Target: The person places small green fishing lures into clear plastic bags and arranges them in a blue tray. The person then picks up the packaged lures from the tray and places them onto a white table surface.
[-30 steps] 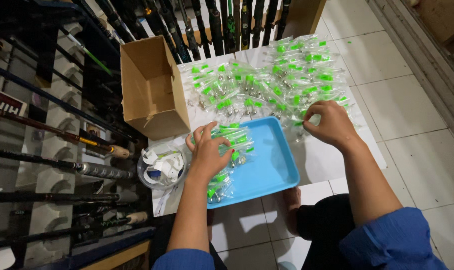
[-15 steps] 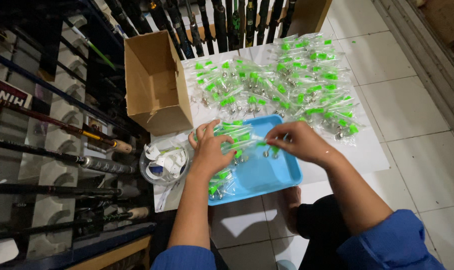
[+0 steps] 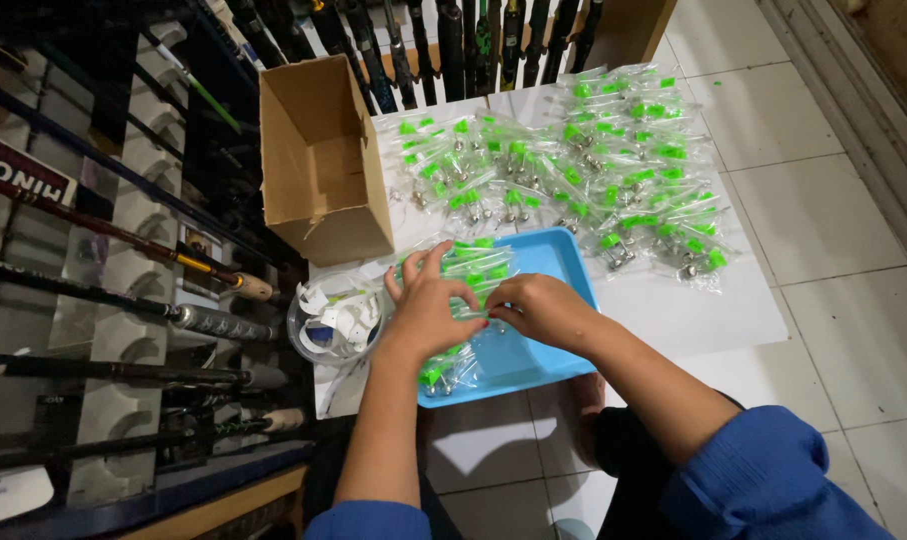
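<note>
Head view shows my left hand [image 3: 425,312] spread flat on the packets [image 3: 473,262] stacked in the blue tray [image 3: 563,262], while my right hand [image 3: 541,310], just beside it, pinches one packet's near end, its length running leftward.

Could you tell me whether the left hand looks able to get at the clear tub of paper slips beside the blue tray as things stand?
Probably yes: the left hand rests on packets in the blue tray, right beside the open-topped tub, with nothing between them.
</note>
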